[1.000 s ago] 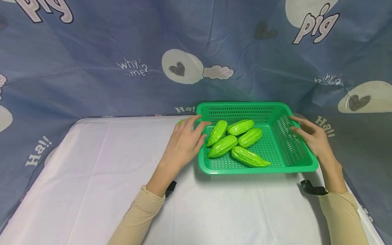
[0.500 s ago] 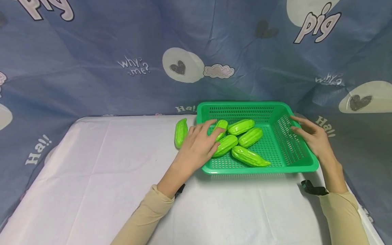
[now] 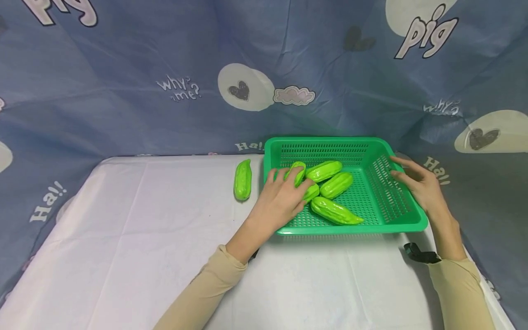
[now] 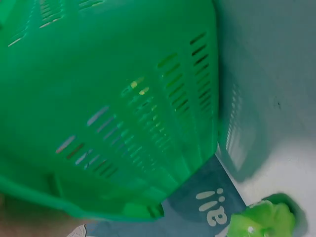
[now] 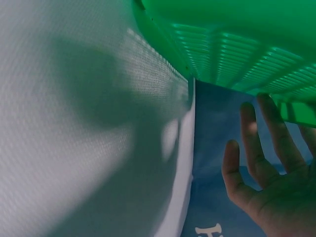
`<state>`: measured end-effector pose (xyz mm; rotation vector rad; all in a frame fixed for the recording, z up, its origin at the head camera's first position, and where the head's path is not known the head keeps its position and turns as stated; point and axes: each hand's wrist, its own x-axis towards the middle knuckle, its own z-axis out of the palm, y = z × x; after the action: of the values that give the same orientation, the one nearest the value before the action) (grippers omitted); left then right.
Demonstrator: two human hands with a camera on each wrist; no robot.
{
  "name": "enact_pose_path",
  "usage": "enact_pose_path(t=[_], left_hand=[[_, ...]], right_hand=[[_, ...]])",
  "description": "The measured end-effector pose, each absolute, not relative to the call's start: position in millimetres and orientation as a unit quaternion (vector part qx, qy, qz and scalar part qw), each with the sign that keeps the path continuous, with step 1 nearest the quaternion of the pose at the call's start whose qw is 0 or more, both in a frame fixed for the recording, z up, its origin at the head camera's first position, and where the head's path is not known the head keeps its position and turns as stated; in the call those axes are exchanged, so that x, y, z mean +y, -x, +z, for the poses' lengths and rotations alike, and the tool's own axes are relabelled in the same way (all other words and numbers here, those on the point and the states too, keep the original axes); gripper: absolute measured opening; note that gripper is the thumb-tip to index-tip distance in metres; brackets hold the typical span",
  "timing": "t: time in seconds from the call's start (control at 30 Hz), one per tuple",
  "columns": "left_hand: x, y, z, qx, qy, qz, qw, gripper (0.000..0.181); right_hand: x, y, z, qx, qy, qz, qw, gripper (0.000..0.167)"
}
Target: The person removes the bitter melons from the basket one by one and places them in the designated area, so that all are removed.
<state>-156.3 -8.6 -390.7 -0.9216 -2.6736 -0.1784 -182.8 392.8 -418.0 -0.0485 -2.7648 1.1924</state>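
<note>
A green perforated basket (image 3: 350,228) holds several bright green ridged gourds, one (image 3: 336,211) lying near its front wall. Over the basket's left part, the left hand (image 3: 276,199) has its fingers spread and bent above the two leftmost gourds, partly covering them; fingertip contact is unclear. At the right rim, the right hand (image 3: 420,188) holds the basket with its thumb over the inner side. The right wrist view shows the other fingers of the right hand (image 5: 276,173) outside the wall. Another gourd (image 3: 243,180) lies on the white cloth, left of the basket.
White cloth (image 3: 165,238) covers the table, with a blue printed cloth (image 3: 165,119) hanging behind it. The left wrist view shows the basket's outer wall (image 4: 89,98) close up and part of the loose gourd (image 4: 264,219).
The left hand has moved right, from the basket's left rim to over the gourds inside, uncovering the loose gourd on the cloth. The right hand and basket have stayed in place.
</note>
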Motion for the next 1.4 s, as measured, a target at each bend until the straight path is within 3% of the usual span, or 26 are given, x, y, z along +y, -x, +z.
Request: enact_pose_path(t=[0.27, 0.53, 0.83, 1.07, 1.4], left_hand=[[0, 156, -393, -0.942, 0.316, -0.028, 0.105, 0.046], [6, 158, -397, -0.946, 0.304, 0.003, 0.112, 0.049], [16, 163, -398, -0.954, 0.288, 0.055, 0.062, 0.056], [17, 163, -398, -0.953, 0.29, 0.071, 0.056, 0.052], [16, 164, -397, -0.954, 0.289, 0.072, 0.023, 0.07]], right_hand=[[393, 185, -418, -0.915, 0.019, 0.396, 0.066, 0.054], [392, 185, -417, -0.914, 0.017, 0.401, 0.067, 0.054], [394, 183, -420, -0.913, 0.013, 0.402, 0.067, 0.053], [395, 183, -420, -0.912, 0.009, 0.405, 0.067, 0.053], [394, 183, -421, -0.911, 0.009, 0.406, 0.074, 0.052]])
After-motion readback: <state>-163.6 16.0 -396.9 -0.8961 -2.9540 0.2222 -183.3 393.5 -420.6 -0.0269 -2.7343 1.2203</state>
